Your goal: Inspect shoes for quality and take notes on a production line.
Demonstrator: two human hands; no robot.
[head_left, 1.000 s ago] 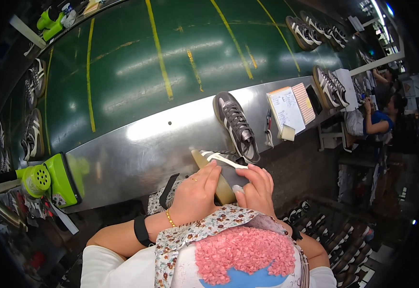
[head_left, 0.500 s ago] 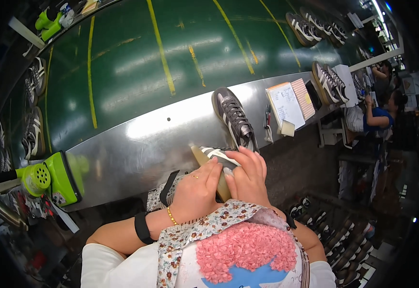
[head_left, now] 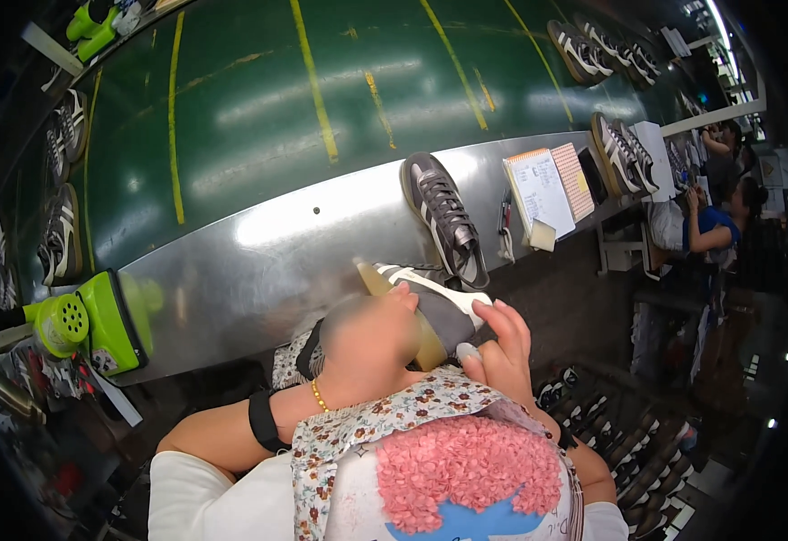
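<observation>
A grey sneaker with white stripes and a gum-coloured sole (head_left: 448, 316) lies on its side in front of my chest, at the near edge of the metal bench. Wrapped over its sole side, my left hand (head_left: 371, 338) grips it; part of that hand is blurred. My right hand (head_left: 504, 350) is at the shoe's right end, fingers half bent and thumb held apart from them. Its fingertips are by the white part of the upper, and whether they touch is hard to tell. Just beyond stands a laced dark grey sneaker (head_left: 443, 212), upright on the bench.
A notebook (head_left: 538, 189) and a pen (head_left: 505, 216) lie right of the laced sneaker. At the left end sits a bright green device (head_left: 114, 320). More sneakers (head_left: 619, 158) stand along the green belt (head_left: 240, 99). Two people sit farther right; shoe racks (head_left: 628, 451) are below.
My right hand has come off the shoe's upper and shifted right and down, uncovering its grey and white side. My left hand stays on the shoe.
</observation>
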